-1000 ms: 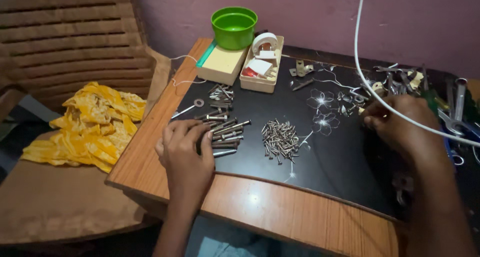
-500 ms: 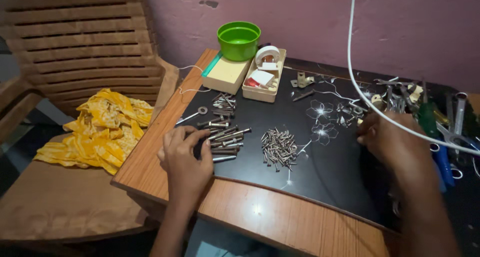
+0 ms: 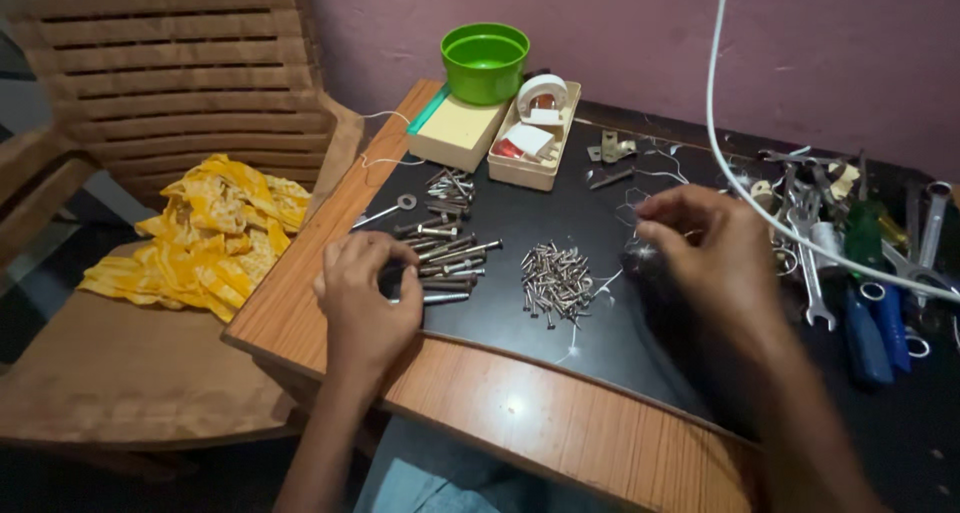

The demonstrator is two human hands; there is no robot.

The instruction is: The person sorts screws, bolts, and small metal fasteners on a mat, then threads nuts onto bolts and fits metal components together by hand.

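Far left, off the bench: brown slatted chair [image 3: 150,93] carrying a crumpled yellow patterned cloth [image 3: 200,238].

Left edge of bench [image 3: 560,428], wooden border: left hand [image 3: 362,295] resting palm down, fingers curled loosely, fingertips touching the near end of a group of long bolts [image 3: 445,258]. Nothing seen gripped; hand neither fully flat nor clenched. Single eye bolt [image 3: 385,211] lying apart, just behind the hand near the left edge.

Back left corner: green bowl [image 3: 485,61] standing behind a cream closed box [image 3: 458,131]. Just beside it, an open tray [image 3: 530,138] holding a white tape roll and small red and white pieces.

Centre of black top: heap of small screws [image 3: 555,281], just right of the bolts, untouched by either hand.

Right of centre: right hand [image 3: 705,248] raised over the black top, blurred, fingers drawn together at the tips; whether anything small is pinched cannot be told.

Right side: white cable [image 3: 740,183] hanging down across the view and running off towards the right edge. Spanners [image 3: 810,263] and blue-handled tools [image 3: 880,318] scattered along the right end, near the hand but apart from it.
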